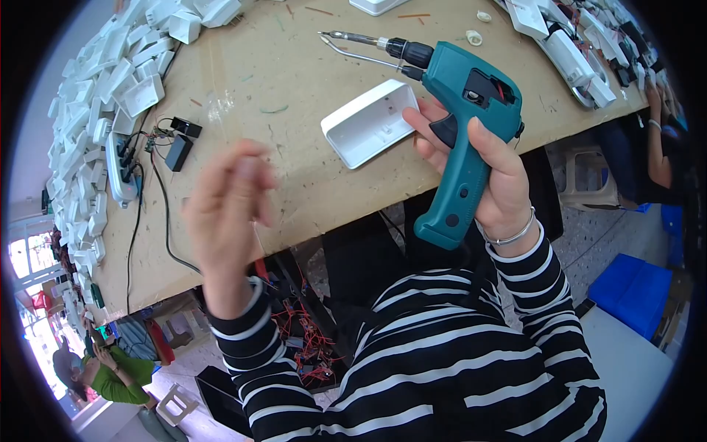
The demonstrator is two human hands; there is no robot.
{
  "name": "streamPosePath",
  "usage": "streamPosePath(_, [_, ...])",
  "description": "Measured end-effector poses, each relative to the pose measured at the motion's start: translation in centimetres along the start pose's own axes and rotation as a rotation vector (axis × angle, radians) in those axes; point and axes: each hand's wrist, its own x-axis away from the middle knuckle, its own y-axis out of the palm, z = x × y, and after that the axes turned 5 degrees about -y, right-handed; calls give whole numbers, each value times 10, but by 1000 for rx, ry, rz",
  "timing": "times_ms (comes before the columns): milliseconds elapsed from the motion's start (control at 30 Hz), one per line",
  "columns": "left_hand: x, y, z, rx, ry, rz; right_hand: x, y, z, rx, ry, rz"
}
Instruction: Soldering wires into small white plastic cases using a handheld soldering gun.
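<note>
In my right hand (501, 166) rests a teal soldering gun (465, 144), its handle gripped between thumb and palm with fingers beside the black trigger. The metal tip and a thin curved feed tube point to the far left. Just under my right fingers sits a white plastic housing (361, 132), hollow side up on the table. My left hand (230, 191) is raised over the table's near edge, left of the housing. Motion blurs its fingers, so whether they hold anything cannot be seen.
White housings (110, 96) are heaped along the left edge. Close by are a power strip (124, 169), black adapters (179, 151) and cables. More housings with wires (567, 59) lie far right. A bin of red wires (302, 331) stands below the table (294, 66). Other people are at both sides.
</note>
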Motion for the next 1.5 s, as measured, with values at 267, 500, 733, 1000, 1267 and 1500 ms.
streamPosePath(267, [3, 46, -20, -676, 537, -187, 1, 11, 10, 2, -9, 56])
streamPosePath(500, [2, 30, 1, -724, 502, -427, 1, 9, 9, 25, -32, 40])
streamPosePath(733, [5, 30, -14, -732, 573, -495, 1, 9, 10, -3, -26, 49])
streamPosePath(1000, [8, 34, -11, -755, 543, -486, 0, 9, 9, 10, -22, 47])
streamPosePath(1267, [11, 46, -19, -617, 631, -312, 2, 11, 9, 13, -12, 49])
streamPosePath(1500, [9, 94, -31, -588, 510, 253, 5, 11, 15, 17, 3, 69])
